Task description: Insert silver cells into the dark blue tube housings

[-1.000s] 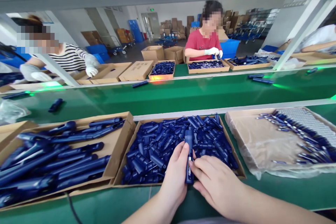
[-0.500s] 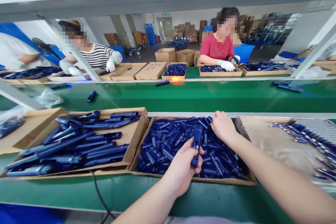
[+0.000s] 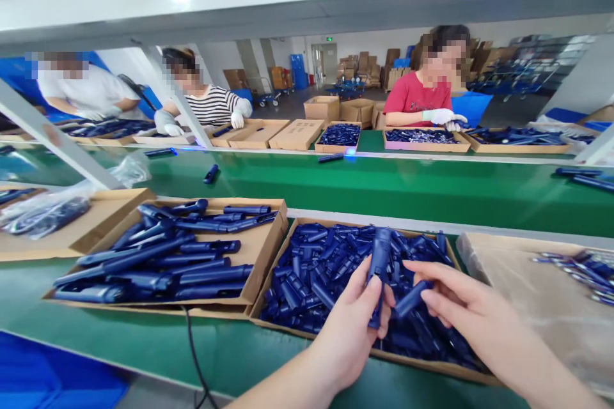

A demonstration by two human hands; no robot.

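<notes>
My left hand (image 3: 357, 316) is closed round a dark blue plastic tube (image 3: 380, 252), held tilted up over the middle box. Close to its right, my right hand (image 3: 460, 297) pinches a short dark blue plastic piece (image 3: 411, 299) between thumb and fingers. The two parts are near each other; whether they touch I cannot tell. Below both hands lies a shallow cardboard box (image 3: 268, 319) filled with many short blue plastic pieces (image 3: 307, 268). My hands hide part of its contents.
Left is a cardboard box (image 3: 268, 230) of long blue tubes (image 3: 158, 262). On the right, a lined box (image 3: 518, 281) holds thin metallic parts (image 3: 585, 275). A green conveyor belt (image 3: 288, 182) carries scattered blue pieces. Opposite, several co-workers sit. A black cable (image 3: 192, 351) hangs in front.
My right hand has come up from the heap at the box's far side with a short blue piece, to beside my left hand. The camera view has turned a little left.
</notes>
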